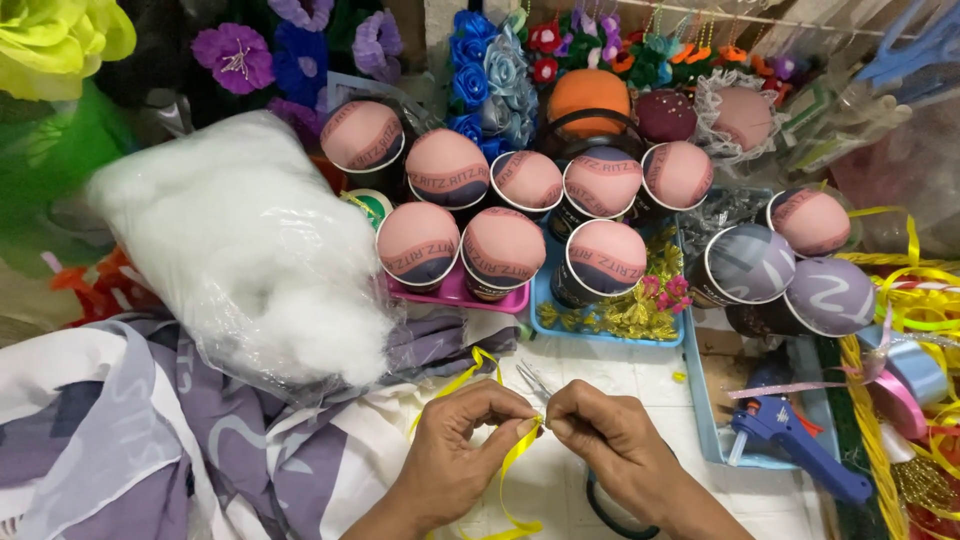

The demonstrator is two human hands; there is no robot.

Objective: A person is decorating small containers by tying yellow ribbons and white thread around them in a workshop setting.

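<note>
My left hand (470, 440) and my right hand (610, 435) meet at the bottom centre, fingertips pinched together on a thin yellow ribbon (512, 470). The ribbon loops up behind my left hand and trails down between my wrists. Metal scissors (534, 380) lie just above my fingertips on the white surface. Beyond them stand several cups capped with stuffed fabric domes (500, 250), pink and navy.
A clear bag of white stuffing (240, 250) lies at left on purple patterned cloth (150, 430). A blue glue gun (790, 435) rests in a blue tray at right, beside ribbon rolls (905, 385). Fabric flowers (480, 70) fill the back. A blue tray (600, 335) holds gold trims.
</note>
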